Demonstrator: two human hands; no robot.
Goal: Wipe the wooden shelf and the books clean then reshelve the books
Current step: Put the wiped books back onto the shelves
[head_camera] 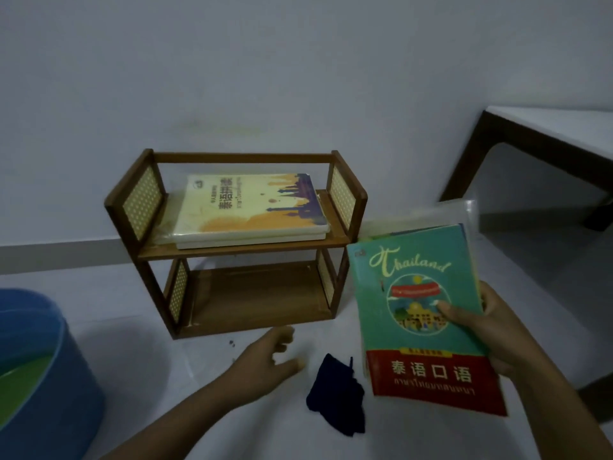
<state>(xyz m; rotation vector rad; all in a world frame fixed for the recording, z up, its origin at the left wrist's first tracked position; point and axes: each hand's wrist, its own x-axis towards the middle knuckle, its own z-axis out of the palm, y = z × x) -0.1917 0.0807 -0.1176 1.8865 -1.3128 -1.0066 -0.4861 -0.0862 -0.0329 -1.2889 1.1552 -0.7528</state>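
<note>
From the head view I note the wooden shelf (238,247) standing on the pale floor (212,366) against the wall (265,78), a small two-tier frame with woven cane side panels; on its upper tier lie yellow books (248,210) stacked flat, the top cover cream and orange with a purple skyline at its right end; the lower tier shows bare board. Right hand (497,330) grips a teal book (428,317) by its right edge, thumb pressed across the cover, fingers wrapped behind; the cover reads "Thailand" above a round picture, with a red band of Chinese and Thai lettering at the bottom; the book is held tilted just right of the shelf, and I see further pages or a clear sleeve behind it, though I cannot tell how many items are in the grip. Left hand (275,356) reaches forward low over the floor, fingers loosely spread and holding nothing, just left of a dark blue cloth (338,396) that lies crumpled on the floor in front of the shelf; hand and cloth are apart. A blue bucket (43,370) with a green inside sits at the left edge; a dark-legged white table (547,134) stands at the right.
</note>
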